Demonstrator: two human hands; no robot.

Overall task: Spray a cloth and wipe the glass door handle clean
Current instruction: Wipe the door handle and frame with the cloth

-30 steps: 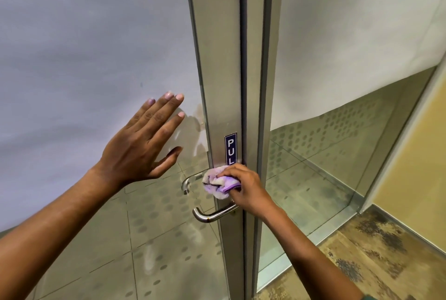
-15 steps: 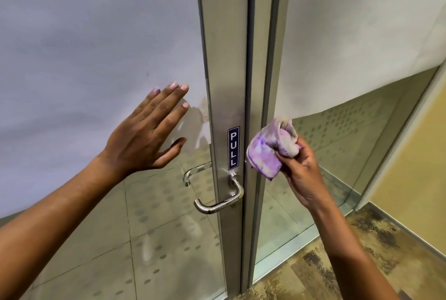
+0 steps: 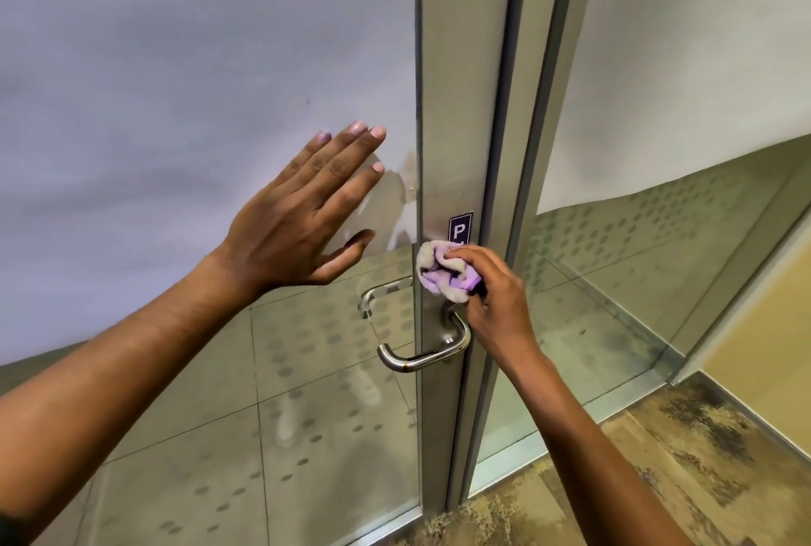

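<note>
Two hands worked: the left hand (image 3: pixel 303 220) lay flat, fingers spread, on the frosted glass (image 3: pixel 175 84); the right hand (image 3: pixel 491 295) gripped the purple cloth (image 3: pixel 439 273) against the metal frame (image 3: pixel 461 128), just above the handle (image 3: pixel 421 359), half-covering the sign (image 3: pixel 460 227).

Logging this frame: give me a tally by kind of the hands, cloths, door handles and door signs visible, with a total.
Hands: 2, the left hand flat on the glass, the right hand holding the cloth
Cloths: 1, the purple cloth
Door handles: 2, the near lever handle and the far-side handle seen through the glass
Door signs: 1, the PULL sign, partly covered
Total: 6
</note>
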